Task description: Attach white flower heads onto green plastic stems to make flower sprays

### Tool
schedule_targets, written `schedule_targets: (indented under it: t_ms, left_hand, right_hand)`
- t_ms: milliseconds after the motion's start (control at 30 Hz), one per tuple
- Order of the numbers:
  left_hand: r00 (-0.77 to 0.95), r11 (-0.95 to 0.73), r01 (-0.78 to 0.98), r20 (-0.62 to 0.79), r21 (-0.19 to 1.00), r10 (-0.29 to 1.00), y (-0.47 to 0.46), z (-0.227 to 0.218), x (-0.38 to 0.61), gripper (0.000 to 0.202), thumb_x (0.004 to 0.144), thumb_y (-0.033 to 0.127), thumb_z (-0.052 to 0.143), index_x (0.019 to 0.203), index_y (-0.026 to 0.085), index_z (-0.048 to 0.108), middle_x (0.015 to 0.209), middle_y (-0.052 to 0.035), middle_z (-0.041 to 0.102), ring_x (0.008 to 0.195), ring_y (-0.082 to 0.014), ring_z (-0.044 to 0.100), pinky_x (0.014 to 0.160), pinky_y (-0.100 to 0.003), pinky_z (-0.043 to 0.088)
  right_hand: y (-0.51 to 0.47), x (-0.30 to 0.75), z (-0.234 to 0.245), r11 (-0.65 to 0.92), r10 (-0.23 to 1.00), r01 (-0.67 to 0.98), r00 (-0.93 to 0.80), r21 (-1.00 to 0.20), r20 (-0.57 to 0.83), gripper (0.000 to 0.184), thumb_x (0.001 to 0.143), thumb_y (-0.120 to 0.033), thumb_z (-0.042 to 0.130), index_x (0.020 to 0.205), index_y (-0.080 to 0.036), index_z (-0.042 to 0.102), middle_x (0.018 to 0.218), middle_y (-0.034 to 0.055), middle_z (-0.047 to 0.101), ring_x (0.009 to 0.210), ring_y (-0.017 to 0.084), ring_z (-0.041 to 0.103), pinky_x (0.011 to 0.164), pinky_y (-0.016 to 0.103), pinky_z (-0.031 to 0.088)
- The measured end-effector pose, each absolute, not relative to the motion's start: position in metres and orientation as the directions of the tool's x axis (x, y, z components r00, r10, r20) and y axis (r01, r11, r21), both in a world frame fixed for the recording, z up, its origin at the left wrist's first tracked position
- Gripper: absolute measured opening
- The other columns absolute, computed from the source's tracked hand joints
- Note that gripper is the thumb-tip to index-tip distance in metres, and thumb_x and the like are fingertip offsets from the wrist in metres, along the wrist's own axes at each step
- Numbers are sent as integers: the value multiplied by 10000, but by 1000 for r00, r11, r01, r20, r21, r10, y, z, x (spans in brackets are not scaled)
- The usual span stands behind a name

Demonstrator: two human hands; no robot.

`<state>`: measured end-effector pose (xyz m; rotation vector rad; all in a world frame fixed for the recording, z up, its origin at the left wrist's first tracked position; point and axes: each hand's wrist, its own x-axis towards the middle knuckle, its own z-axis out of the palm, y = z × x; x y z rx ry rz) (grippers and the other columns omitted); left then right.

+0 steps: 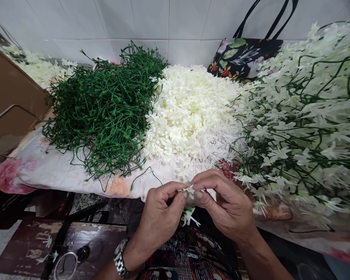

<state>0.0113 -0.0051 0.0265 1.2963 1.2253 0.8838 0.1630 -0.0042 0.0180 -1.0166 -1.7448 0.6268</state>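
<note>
My left hand (167,212) and my right hand (226,202) meet at the table's near edge, fingertips pinching a small white artificial flower (189,190) between them. Just below the fingers hangs another white flower (189,217) with a bit of green at its base; how it joins the pinched one is hidden. Beyond my hands lies a heap of loose cream-white blossoms (189,109), with thin white stamen pieces (218,144) at its near right side. To the left is a tangled pile of green plastic stems (105,109).
Assembled white flower sprays (303,136) are stacked high at the right. A floral bag (245,58) leans on the tiled wall (148,19). At the left stands a cardboard box (14,89). One green stem (146,177) lies on the flowered cloth (61,171). A brown wooden surface (99,241) sits below.
</note>
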Motion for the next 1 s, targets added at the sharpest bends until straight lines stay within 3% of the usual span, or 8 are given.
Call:
schedule_targets:
  t_ms: [233,433,633,833,1000]
  left_hand:
    - [175,144,142,-168,979,970,-5,29,13,187,767,229,543,614,135,595,492,37,474,455,-74,370,438,-177,317]
    - [205,81,169,-115,982,972,-8,24,12,189,797,222,536,645,144,618,556,14,536,527,-99,450,507,-191,378]
    - [235,0,133,-31,991,971,-10,23,9,194,810,239,552,679,151,666,546,12,539,508,-101,441,507,-201,390]
    - [144,199,-141,-179,970,973,-7,18,7,225,789,360,609,771,147,679,592,-6,589,519,-100,477,498,-197,393]
    - [226,210,-57,-192,976,955,-4,26,12,140,704,262,680,655,131,678,573,-10,592,521,-100,484,512,-201,405]
  right_hand:
    - [-7,159,14,545,829,442,-161,-712,535,131,850,-78,524,889,-198,562,818,34,614,758,136,606,641,260,512]
    - [-7,158,13,481,874,406,-153,-777,461,73,872,-135,524,859,-198,560,813,23,618,753,125,605,635,248,501]
    - [-8,158,10,449,890,369,-103,-813,445,78,855,-135,543,814,-194,573,731,2,569,663,115,552,572,237,455]
    - [-11,159,8,489,868,267,-51,-830,495,124,821,-81,560,839,-198,599,740,7,579,688,122,563,585,240,461]
    - [-11,157,11,493,868,227,-70,-840,491,126,812,-81,578,821,-201,618,728,16,591,664,129,569,545,242,464]
